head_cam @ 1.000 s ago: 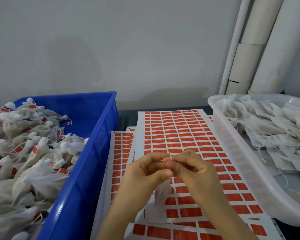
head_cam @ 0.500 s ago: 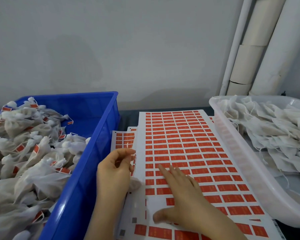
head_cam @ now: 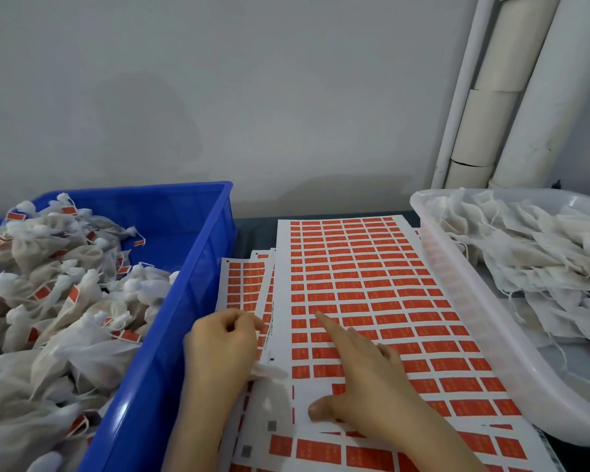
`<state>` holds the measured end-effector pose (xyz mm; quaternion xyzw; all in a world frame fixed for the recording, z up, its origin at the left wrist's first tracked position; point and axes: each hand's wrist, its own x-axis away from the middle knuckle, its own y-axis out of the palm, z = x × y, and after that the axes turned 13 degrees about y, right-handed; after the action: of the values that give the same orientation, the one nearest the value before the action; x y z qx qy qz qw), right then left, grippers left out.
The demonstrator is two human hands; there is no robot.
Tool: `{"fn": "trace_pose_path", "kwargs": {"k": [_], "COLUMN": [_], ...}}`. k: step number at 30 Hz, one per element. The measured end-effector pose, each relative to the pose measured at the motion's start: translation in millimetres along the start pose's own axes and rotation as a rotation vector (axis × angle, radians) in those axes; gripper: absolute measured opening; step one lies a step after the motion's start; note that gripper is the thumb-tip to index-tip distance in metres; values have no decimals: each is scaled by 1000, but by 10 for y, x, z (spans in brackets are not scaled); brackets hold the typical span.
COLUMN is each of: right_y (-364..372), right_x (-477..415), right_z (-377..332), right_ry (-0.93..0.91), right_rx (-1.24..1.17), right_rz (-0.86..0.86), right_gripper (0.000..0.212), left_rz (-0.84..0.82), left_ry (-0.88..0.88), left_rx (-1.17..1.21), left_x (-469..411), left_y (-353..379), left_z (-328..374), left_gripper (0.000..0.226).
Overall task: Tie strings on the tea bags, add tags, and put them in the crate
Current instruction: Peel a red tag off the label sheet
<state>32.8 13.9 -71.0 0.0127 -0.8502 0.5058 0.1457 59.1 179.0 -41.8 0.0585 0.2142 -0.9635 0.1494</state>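
Head camera gave me the whole bench. The left hand (head_cam: 223,338) rested at the left edge of the top tag sheet (head_cam: 355,267), its fingers curled in and the thumb drawn against them. It gripped the tea bag (head_cam: 269,371), whose white gauze body trailed out from under the palm onto the paper. I could not make out the string in that grip.

The right hand (head_cam: 372,379) lay flat on the same sheet with its fingers spread and straight. Its index fingertip touched one orange tag (head_cam: 331,309) in the grid, and its thumb pressed on the sheet's white margin nearer to me. It held nothing.

More tag sheets (head_cam: 242,277) fanned out from beneath the top one on its left side and near edge. Just beside them on the left stood the blue crate (head_cam: 198,301), heaped with finished tea bags (head_cam: 65,301), each tied at the neck and carrying an orange tag. On the right, a white tub (head_cam: 474,301) touched the sheets' edge and held a loose pile of flat, untied bags (head_cam: 525,253). White pipes (head_cam: 525,80) ran up the grey wall behind the tub.
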Motion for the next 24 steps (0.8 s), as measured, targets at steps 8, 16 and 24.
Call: {"fn": "trace_pose_path", "kwargs": {"k": [8,16,24], "right_y": [-96,-22,-120], "right_x": [9,-47,78], "right_z": [18,65,-24], "right_ry": [23,26,-69], "right_rx": [-128,-296,-487], "right_rz": [-8,121,148], "right_gripper": [103,71,44], "left_rz": [-274,-443,-433], "left_ry": [34,36,-116], "left_rx": [-265,-349,209], "left_x": [27,51,69], "left_y": [61,114,44], "left_z": [-138,-30,126], "left_gripper": [16,24,24]}}
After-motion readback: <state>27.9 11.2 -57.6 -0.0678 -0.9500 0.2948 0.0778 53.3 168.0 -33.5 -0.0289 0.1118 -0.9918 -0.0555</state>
